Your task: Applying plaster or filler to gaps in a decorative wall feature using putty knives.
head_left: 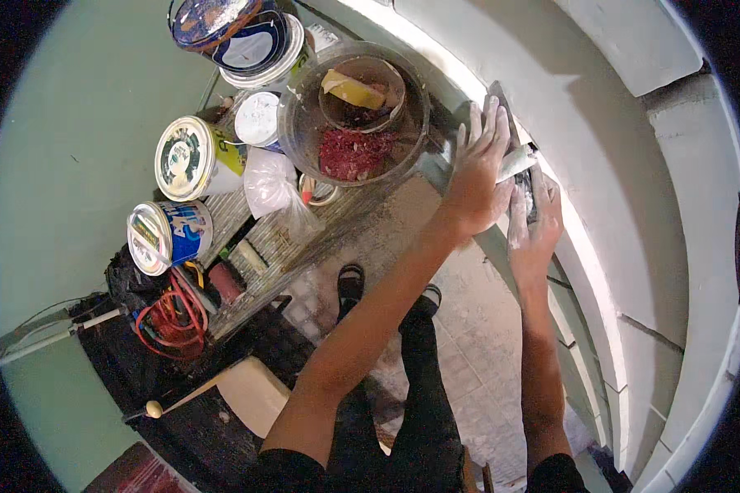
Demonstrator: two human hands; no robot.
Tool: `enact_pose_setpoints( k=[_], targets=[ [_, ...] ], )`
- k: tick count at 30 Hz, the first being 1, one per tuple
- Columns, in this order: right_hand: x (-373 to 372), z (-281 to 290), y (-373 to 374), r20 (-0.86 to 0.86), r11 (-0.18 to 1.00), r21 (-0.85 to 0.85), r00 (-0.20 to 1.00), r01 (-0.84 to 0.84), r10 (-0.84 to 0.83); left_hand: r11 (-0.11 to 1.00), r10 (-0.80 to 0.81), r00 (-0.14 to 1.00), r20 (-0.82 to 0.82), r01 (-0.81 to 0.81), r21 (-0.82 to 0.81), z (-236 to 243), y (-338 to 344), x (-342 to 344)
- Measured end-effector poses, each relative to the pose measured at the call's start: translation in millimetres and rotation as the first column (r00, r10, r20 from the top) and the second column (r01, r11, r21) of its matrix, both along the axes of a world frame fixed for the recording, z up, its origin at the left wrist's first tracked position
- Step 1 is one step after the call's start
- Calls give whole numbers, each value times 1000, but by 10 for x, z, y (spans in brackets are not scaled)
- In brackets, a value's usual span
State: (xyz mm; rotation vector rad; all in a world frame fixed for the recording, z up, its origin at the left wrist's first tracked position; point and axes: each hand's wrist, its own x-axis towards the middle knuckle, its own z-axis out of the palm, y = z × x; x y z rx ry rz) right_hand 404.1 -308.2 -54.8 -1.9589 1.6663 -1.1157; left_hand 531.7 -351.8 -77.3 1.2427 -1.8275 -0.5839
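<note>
My left fingers (489, 135) are extended, slightly spread, against a dark strip (499, 93) along the pale wall (584, 123). My right fingers (519, 218), just nearer me, sit either side of a dark object (532, 205); can't tell if pinching. Pale piece (515, 163) between both. Left of my fingers: basin (298, 107) with red scraps (355, 154) on worktop (349, 207).

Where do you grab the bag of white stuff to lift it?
Take the bag of white stuff, I think, by the narrow part where its full, bulging end meets the loose clear plastic. Come from the lower right of the picture: that loose end spreads that way, so the grip could gather it closed.
</note>
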Motion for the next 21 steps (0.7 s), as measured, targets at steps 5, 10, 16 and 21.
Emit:
enact_pose_setpoints(
  k=[5,10,16,21],
  targets=[
    [83,17,-8,44,1000,-13,999,-17,18,999,36,998,-54,-36,-9,-14,-113,8],
    [109,-26,11,62,1000,-16,998,1,0,1000,23,999,-35,-23,6,-12,-149,-29],
    [113,-104,-8,-17,996,-89,1000,7,-9,999,14,1000,24,-13,-41,-60,-184,10],
    [85,-33,-53,30,997,-72,999,-17,19,998,26,998,-66,-30,-60,-20,-180,-8]
  ],
)
